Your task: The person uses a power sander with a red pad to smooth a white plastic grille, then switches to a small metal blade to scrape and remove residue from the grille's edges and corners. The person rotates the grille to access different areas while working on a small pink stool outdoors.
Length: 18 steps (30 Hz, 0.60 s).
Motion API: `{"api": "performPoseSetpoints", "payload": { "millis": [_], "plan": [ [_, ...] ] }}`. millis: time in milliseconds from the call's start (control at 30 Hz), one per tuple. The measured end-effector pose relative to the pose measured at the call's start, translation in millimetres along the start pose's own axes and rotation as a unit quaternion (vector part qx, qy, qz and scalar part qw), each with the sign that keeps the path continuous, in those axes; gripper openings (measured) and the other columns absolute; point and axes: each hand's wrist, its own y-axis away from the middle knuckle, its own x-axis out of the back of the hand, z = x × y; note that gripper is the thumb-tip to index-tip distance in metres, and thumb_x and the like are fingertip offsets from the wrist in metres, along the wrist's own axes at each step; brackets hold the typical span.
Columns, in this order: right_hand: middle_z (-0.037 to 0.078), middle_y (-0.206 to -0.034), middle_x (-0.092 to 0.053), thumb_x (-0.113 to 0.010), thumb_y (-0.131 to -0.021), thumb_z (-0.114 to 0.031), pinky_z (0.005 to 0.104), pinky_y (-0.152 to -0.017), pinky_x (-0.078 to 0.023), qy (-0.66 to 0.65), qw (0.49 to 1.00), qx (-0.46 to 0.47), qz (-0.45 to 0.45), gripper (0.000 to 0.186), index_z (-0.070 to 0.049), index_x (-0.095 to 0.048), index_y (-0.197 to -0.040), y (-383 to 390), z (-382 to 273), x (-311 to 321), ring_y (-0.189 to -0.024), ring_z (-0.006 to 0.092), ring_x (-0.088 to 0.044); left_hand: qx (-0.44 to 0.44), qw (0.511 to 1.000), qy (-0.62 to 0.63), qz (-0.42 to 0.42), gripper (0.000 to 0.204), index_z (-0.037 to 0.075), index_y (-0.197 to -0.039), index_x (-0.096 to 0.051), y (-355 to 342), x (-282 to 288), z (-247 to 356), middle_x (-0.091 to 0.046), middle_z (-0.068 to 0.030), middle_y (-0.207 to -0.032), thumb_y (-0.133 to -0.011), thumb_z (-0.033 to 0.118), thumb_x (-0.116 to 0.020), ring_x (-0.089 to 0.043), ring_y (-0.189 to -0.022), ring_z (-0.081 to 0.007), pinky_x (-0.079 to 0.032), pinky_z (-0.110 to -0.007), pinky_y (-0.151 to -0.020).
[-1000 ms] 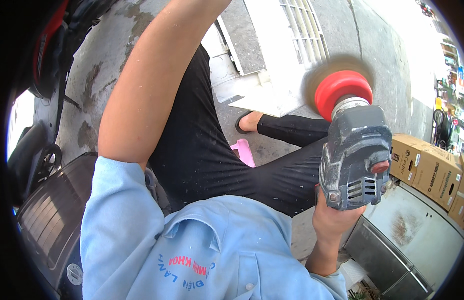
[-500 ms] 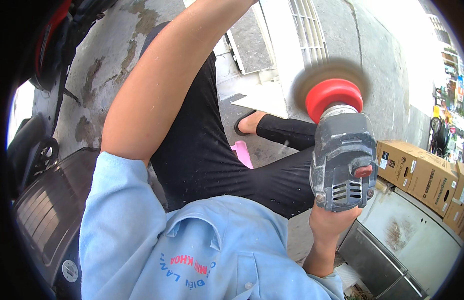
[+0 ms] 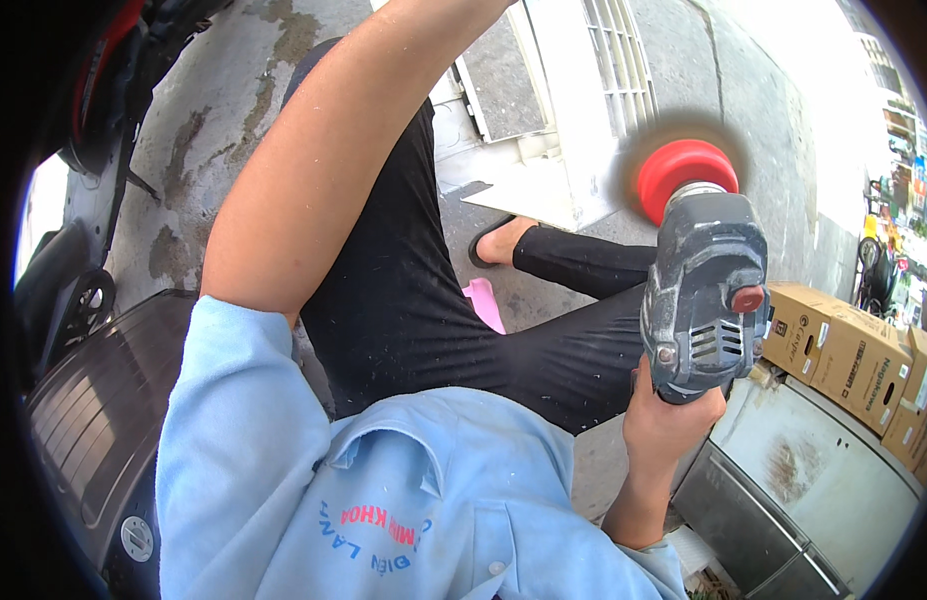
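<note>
My right hand (image 3: pixel 671 425) grips a dark, dusty power tool (image 3: pixel 705 280), an angle-grinder type. Its red cup attachment (image 3: pixel 683 170) has a blurred halo, as if spinning, and appears over the grey pavement near a white plastic panel and grille (image 3: pixel 618 70); whether it touches anything I cannot tell. My left forearm reaches up past the top edge, so my left hand is out of the picture. Below the panel are my sandalled foot and a pink plastic object (image 3: pixel 483 305), partly hidden between my black-trousered legs.
A dark motorbike (image 3: pixel 91 240) and a tinted glossy lid (image 3: pixel 98 390) stand at my left. Stacked cardboard boxes (image 3: pixel 838 365) sit at the right by an old metal fridge-like cabinet (image 3: pixel 783 500). Grey stained pavement (image 3: pixel 203 130) lies around me; bikes and cluttered goods show at the far right.
The tool shifted left, then back to the right and a little upward in my right hand. My left forearm has swung slightly to the right, its hand leaving through the top edge.
</note>
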Motion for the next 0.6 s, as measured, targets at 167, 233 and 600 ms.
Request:
{"api": "performPoseSetpoints", "payload": {
  "millis": [167,233,600],
  "plan": [
    [0.012,-0.078,-0.072,-0.077,-0.076,0.002,0.0354,-0.074,-0.052,-0.024,1.000,0.015,0.008,0.020,0.008,-0.068,-0.093,0,-8,-2,-0.076,0.0214,-0.071,-0.009,1.000,0.001,0.012,0.025,-0.010,-0.102,-0.063,2,-1,0,-0.068,-0.0187,-0.077,-0.092,0.000,-0.042,-0.068,-0.058,-0.0247,-0.055,-0.036,-0.050],
    [0.010,-0.075,-0.072,-0.078,-0.076,0.001,0.0356,-0.072,-0.052,-0.038,0.998,0.058,0.012,0.018,0.006,-0.069,-0.090,0,-14,-4,-0.073,0.0197,-0.071,-0.005,1.000,-0.008,0.013,0.025,-0.010,-0.102,-0.063,2,0,1,-0.068,-0.0188,-0.077,-0.092,0.000,-0.042,-0.068,-0.058,-0.0250,-0.055,-0.037,-0.050],
    [0.014,-0.079,-0.072,-0.078,-0.076,-0.001,0.0359,-0.071,-0.052,-0.021,0.998,0.058,0.006,0.022,0.007,-0.070,-0.095,0,-2,-4,-0.072,0.0255,-0.071,0.025,0.998,-0.032,0.056,0.026,-0.010,-0.104,-0.063,-3,-5,4,-0.069,-0.0183,-0.076,-0.092,0.001,-0.043,-0.069,-0.061,-0.0253,-0.055,-0.037,-0.051]
  ]
}}
